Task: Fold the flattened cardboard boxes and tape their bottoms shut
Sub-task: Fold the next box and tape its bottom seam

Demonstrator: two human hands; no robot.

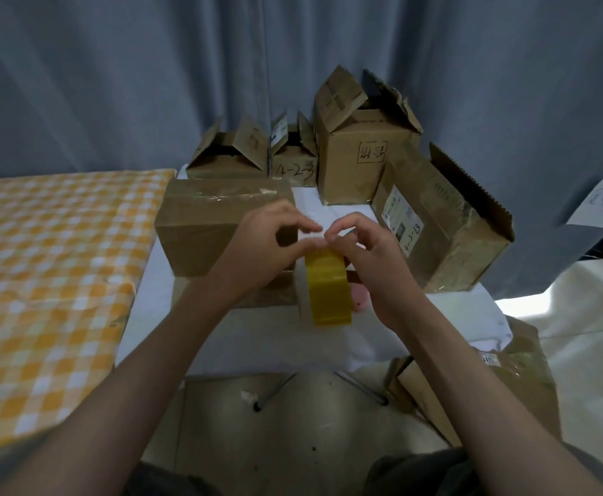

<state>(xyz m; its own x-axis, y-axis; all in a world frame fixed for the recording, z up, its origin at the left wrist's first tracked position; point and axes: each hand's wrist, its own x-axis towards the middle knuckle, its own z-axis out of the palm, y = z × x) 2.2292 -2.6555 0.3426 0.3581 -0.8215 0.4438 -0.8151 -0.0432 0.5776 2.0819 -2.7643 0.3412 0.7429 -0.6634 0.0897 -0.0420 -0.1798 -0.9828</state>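
Head view looks down on two bare forearms that meet over a small desk [257, 338] draped in white cloth. The left hand [257, 245] and the right hand [368, 252] sit close together above a yellow roll of tape [328, 288], fingers curled and fingertips nearly touching at the top of the roll. Both hands seem to pick at the tape's loose end, yet motion blur there hides whether either truly pinches it or grips the roll. The roll stands on edge, and the hands cover its upper part. Just behind it a pink object [359, 298] peeks out, too hidden to identify.

Left of the hands a closed cardboard box [200, 230] rests on the desk with clear tape along its top; the left hand hides its near right corner. A flat piece of cardboard [278, 291] lies under the left wrist. Right of the hands a box on its side [446, 223] shows a printed label and handwriting that is hard to read. Behind stand three open boxes: a low one [228, 152], a small one [293, 155] and a tall one [361, 145] with torn flaps.

Flattened cardboard [479, 388] leans below the desk's right edge, partly cut off by the right arm. A bed with an orange checked sheet [49, 281] lies to the left, a grey-blue curtain [114, 84] fills the background, and the floor [293, 424] is pale
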